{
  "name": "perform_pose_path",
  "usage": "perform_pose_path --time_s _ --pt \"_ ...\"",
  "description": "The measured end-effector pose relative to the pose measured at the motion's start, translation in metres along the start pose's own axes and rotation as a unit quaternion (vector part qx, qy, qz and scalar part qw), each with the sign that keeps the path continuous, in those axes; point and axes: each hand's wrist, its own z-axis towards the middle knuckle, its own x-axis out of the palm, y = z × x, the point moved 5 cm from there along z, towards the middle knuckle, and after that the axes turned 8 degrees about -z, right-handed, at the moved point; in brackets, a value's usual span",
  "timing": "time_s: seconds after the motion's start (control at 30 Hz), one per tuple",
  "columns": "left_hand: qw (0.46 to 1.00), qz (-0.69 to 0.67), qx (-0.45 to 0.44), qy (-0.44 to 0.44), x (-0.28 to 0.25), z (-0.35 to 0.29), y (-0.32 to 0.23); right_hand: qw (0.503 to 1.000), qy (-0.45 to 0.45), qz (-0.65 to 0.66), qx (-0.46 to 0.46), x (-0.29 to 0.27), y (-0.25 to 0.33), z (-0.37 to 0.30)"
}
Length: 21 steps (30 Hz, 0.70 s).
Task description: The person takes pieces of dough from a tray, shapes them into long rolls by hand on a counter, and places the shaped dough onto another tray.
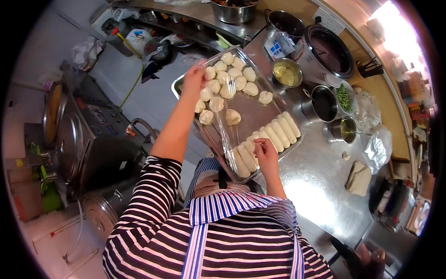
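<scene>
A metal tray (218, 153) tilts across the worktop's left edge in front of me. Round dough balls (227, 91) fill its far part, and long dough rolls (278, 132) lie in a row along its near right side. Clear plastic film (226, 135) stretches over the tray, creased down the middle. At the tray's far left edge my left hand (195, 79) is closed on the film, slightly blurred. Over the dough rolls my right hand (265, 152) has its fingers pinched together; what they hold, if anything, is too small to make out.
Right of the tray, the steel worktop (311, 186) bears a slow cooker (327, 51), a pot of yellow liquid (285, 73), a dark pot (320, 104), chopped greens (344, 97) and a folded cloth (358, 178). On my left stands a dark appliance (111, 153).
</scene>
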Motion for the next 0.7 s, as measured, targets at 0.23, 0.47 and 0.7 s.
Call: perform_pose_path --time_s 0.23,0.47,0.7 --pt "0.955 -0.029 -0.063 0.287 0.165 -0.053 0.108 0.977 -0.187 0.095 0.033 -0.04 -0.002 -0.005" --pt "0.94 -0.164 -0.091 0.287 0.211 -0.047 0.128 0.97 -0.197 -0.14 0.042 -0.008 0.021 -0.021" --pt "0.797 0.392 0.062 0.454 0.212 -0.119 0.09 0.822 -0.291 -0.437 -0.222 0.012 0.068 0.002"
